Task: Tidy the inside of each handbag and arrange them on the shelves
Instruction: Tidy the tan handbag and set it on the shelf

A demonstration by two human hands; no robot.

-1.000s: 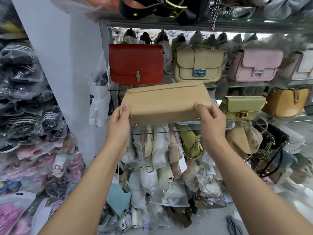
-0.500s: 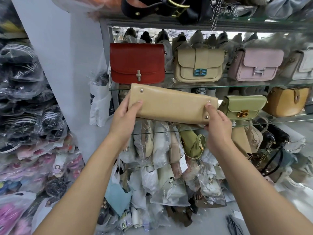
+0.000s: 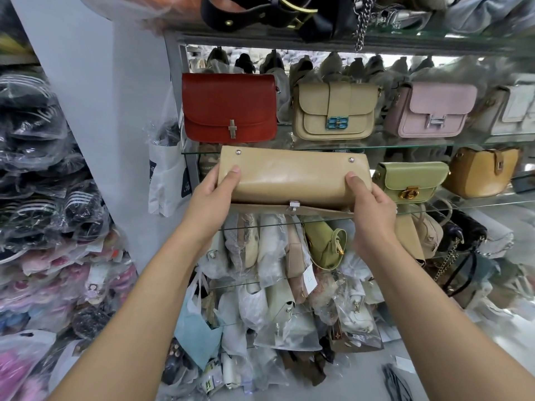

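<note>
A long tan handbag (image 3: 292, 176) is held level in front of the second glass shelf (image 3: 477, 201), its studded bottom facing me and a silver clasp at its lower edge. My left hand (image 3: 212, 195) grips its left end, thumb on the face. My right hand (image 3: 369, 205) grips its right end the same way. On the shelf to its right stand a green bag (image 3: 412, 180) and a mustard bag (image 3: 482, 172). The glass shelf (image 3: 434, 141) above carries a red bag (image 3: 228, 107), a beige bag (image 3: 334, 111) and a pink bag (image 3: 431, 110).
Black bags and chains (image 3: 278, 15) lie on the top shelf. Below the held bag, lower shelves are crammed with plastic-wrapped bags (image 3: 275, 256). Stacks of bagged goods (image 3: 37, 183) fill the left side. A grey wall panel (image 3: 95, 82) stands between them.
The tan bag has turned in my hands from its broad side to its studded bottom, levelled out, and moved closer to the second shelf. Its clasp now shows.
</note>
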